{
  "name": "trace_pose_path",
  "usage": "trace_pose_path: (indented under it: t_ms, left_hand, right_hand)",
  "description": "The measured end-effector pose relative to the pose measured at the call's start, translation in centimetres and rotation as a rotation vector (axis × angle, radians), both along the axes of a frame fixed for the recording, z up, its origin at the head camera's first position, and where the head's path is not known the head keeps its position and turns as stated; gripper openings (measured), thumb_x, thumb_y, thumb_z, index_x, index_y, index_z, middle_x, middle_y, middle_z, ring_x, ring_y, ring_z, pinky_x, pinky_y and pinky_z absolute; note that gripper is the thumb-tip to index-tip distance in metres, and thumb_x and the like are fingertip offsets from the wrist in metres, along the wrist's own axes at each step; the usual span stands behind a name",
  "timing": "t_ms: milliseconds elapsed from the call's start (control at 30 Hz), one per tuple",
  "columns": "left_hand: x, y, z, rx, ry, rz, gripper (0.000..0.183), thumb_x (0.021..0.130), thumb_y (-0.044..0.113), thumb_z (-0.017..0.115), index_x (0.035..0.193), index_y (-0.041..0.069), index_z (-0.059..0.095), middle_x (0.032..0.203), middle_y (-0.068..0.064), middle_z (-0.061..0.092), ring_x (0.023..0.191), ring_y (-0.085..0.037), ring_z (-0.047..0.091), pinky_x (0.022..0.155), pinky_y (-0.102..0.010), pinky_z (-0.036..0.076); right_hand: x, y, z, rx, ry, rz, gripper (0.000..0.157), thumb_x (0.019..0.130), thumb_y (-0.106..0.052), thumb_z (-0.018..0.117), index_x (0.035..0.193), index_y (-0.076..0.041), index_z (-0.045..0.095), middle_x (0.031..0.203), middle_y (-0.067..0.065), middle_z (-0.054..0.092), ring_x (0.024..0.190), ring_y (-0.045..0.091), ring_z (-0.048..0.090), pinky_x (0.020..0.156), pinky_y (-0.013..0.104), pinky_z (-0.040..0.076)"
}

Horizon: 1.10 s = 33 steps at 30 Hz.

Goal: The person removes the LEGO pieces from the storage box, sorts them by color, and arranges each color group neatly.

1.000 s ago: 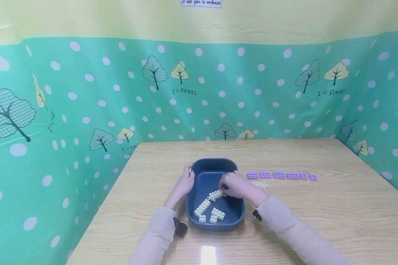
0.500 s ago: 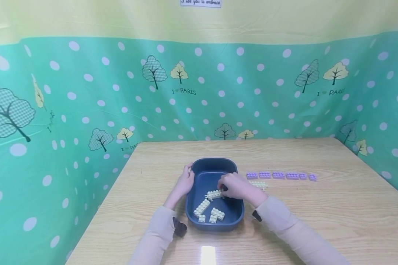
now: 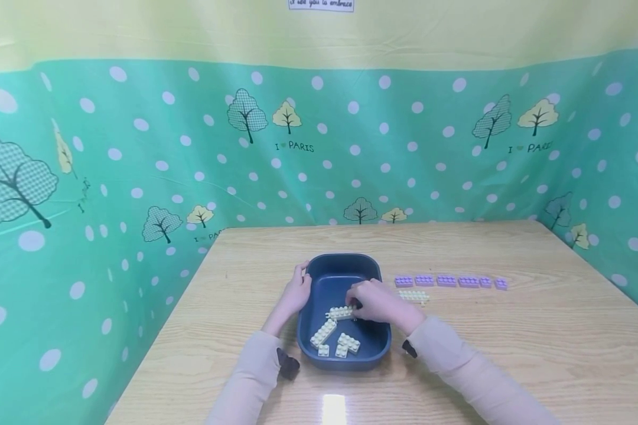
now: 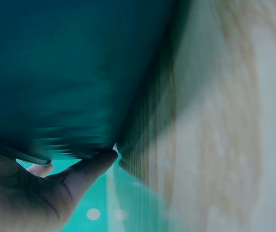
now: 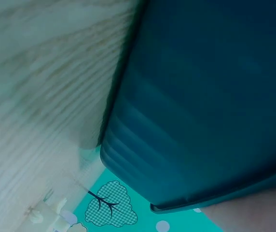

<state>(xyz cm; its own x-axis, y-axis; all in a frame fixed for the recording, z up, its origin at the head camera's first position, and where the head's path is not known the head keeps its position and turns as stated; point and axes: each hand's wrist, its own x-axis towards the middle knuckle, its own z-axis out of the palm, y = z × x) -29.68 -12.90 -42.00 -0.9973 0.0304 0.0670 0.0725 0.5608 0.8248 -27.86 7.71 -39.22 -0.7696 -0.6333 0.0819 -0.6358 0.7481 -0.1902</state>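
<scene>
A dark blue rectangular tub stands on the wooden table. My left hand grips its left rim; in the left wrist view the thumb lies against the outer wall, with fingers over the edge. My right hand reaches over the right side and holds the right end of a long cream building block, whose small clips stick out. Its fingertips are partly hidden. Just below, a second long cream block lies slanted. Smaller cream blocks lie near the tub's front.
Right of the tub, a cream block lies on the table. Behind it runs a row of several purple blocks. A green dotted curtain hangs around the table's back and sides.
My right hand has shifted slightly left, and the cream block in it has slid left and turned more level above the slanted block. The left hand has stayed on the rim.
</scene>
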Motion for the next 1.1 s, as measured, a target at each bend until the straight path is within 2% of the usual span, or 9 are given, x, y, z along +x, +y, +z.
trace_pose_path:
  t_ms: [233, 433, 567, 667, 733, 833, 933, 1000, 1100]
  left_hand:
    - [0.0, 0.0, 0.0, 0.002, 0.006, 0.001, 0.044, 0.1, 0.019, 0.029, 0.143, 0.006, 0.031, 0.105, -0.027, 0.062, 0.063, -0.023, 0.052, 0.056, -0.03, 0.043]
    - [0.0, -0.1, 0.0, 0.007, 0.006, -0.009, 0.044, 0.1, 0.018, 0.029, 0.142, 0.005, 0.03, 0.124, -0.03, 0.055, 0.082, -0.031, 0.059, 0.067, -0.038, 0.048]
    - [0.0, -0.1, 0.0, 0.007, 0.01, -0.006, 0.044, 0.101, 0.019, 0.029, 0.142, 0.005, 0.031, 0.136, -0.027, 0.046, 0.099, -0.037, 0.058, 0.081, -0.048, 0.048]
    - [0.1, 0.0, -0.1, 0.004, 0.011, -0.004, 0.044, 0.101, 0.019, 0.029, 0.142, 0.005, 0.031, 0.142, -0.024, 0.041, 0.103, -0.038, 0.057, 0.084, -0.049, 0.047]
    - [0.1, 0.0, -0.1, 0.003, 0.011, -0.003, 0.044, 0.101, 0.019, 0.029, 0.142, 0.005, 0.031, 0.141, -0.024, 0.042, 0.099, -0.036, 0.058, 0.08, -0.046, 0.048]
    - [0.1, 0.1, 0.0, 0.004, 0.01, -0.004, 0.044, 0.101, 0.019, 0.029, 0.142, 0.005, 0.031, 0.133, -0.027, 0.05, 0.081, -0.03, 0.059, 0.067, -0.038, 0.048]
    - [0.2, 0.1, 0.0, 0.01, 0.006, -0.005, 0.045, 0.101, 0.019, 0.029, 0.143, 0.005, 0.03, 0.126, -0.028, 0.054, 0.064, -0.024, 0.052, 0.057, -0.032, 0.044]
    - [0.1, 0.1, 0.0, 0.008, 0.004, -0.005, 0.045, 0.101, 0.019, 0.029, 0.143, 0.005, 0.03, 0.123, -0.028, 0.055, 0.06, -0.022, 0.049, 0.055, -0.03, 0.042]
    - [0.1, 0.1, 0.0, 0.004, 0.005, -0.003, 0.045, 0.101, 0.02, 0.029, 0.143, 0.005, 0.031, 0.131, -0.026, 0.051, 0.062, -0.022, 0.05, 0.056, -0.03, 0.042]
  right_hand:
    - [0.1, -0.2, -0.2, 0.001, -0.013, -0.014, 0.013, 0.078, -0.025, 0.075, 0.088, -0.019, 0.072, 0.088, -0.006, 0.068, 0.084, 0.011, 0.06, 0.082, 0.036, 0.041]
    - [0.1, 0.0, -0.1, -0.054, 0.044, 0.018, 0.013, 0.077, -0.023, 0.075, 0.089, -0.017, 0.072, 0.084, -0.006, 0.067, 0.078, 0.009, 0.059, 0.078, 0.031, 0.047]
    - [0.2, 0.1, -0.1, -0.118, 0.095, 0.052, 0.014, 0.078, -0.023, 0.075, 0.089, -0.015, 0.072, 0.083, -0.006, 0.066, 0.074, 0.007, 0.059, 0.069, 0.025, 0.05]
    - [0.3, 0.2, 0.1, -0.16, 0.112, 0.066, 0.016, 0.078, -0.023, 0.075, 0.091, -0.014, 0.073, 0.085, -0.004, 0.067, 0.075, 0.007, 0.061, 0.068, 0.022, 0.051]
    - [0.3, 0.3, 0.3, -0.181, 0.119, 0.072, 0.016, 0.078, -0.022, 0.075, 0.093, -0.014, 0.073, 0.086, -0.004, 0.067, 0.075, 0.007, 0.061, 0.067, 0.02, 0.051]
    - [0.4, 0.5, 0.6, -0.209, 0.127, 0.088, 0.017, 0.078, -0.019, 0.075, 0.094, -0.013, 0.074, 0.088, -0.002, 0.067, 0.076, 0.007, 0.062, 0.066, 0.018, 0.051]
    - [0.5, 0.7, 0.9, -0.237, 0.13, 0.107, 0.017, 0.078, -0.016, 0.075, 0.094, -0.011, 0.074, 0.088, -0.001, 0.067, 0.077, 0.009, 0.063, 0.066, 0.018, 0.051]
    - [0.6, 0.8, 1.1, -0.253, 0.129, 0.112, 0.017, 0.078, -0.015, 0.075, 0.095, -0.01, 0.074, 0.089, 0.0, 0.067, 0.078, 0.011, 0.064, 0.066, 0.018, 0.051]
    - [0.7, 1.1, 1.4, -0.272, 0.122, 0.107, 0.018, 0.078, -0.015, 0.075, 0.095, -0.009, 0.073, 0.089, 0.0, 0.067, 0.079, 0.012, 0.064, 0.067, 0.019, 0.052]
